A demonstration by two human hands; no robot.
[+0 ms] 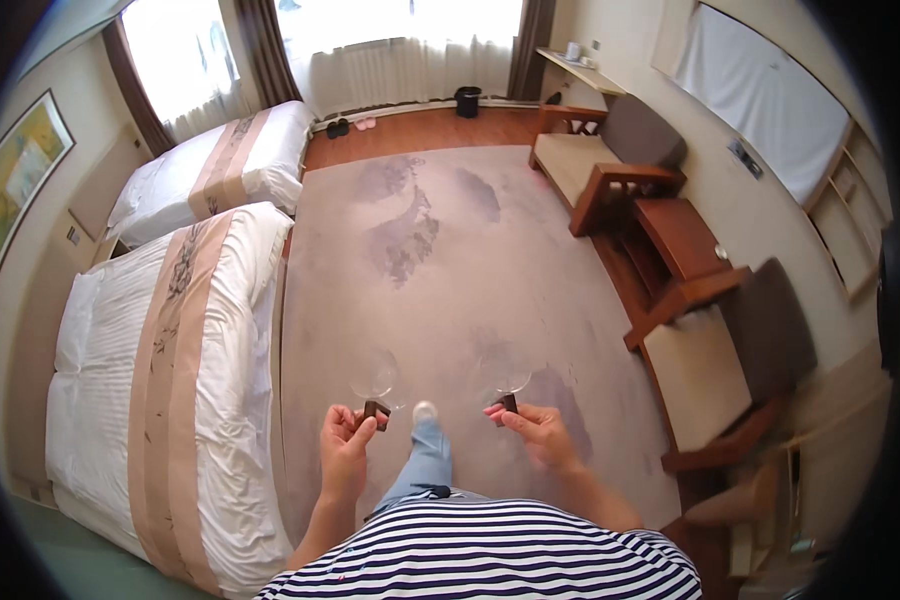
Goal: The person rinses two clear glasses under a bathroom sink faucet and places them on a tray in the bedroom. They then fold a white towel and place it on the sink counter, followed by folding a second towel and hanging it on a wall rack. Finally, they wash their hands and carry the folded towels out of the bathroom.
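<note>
left hand (346, 440) pinched dark-handled clear piece (374, 411), nearer foreground bed (242, 365) | right hand (540, 433) pinched similar piece (509, 403), farther from that bed | long axes couldn't be told

I can read no text, label, brand, number or sign anywhere in my view, neither on what I hold nor on anything around me.
</note>
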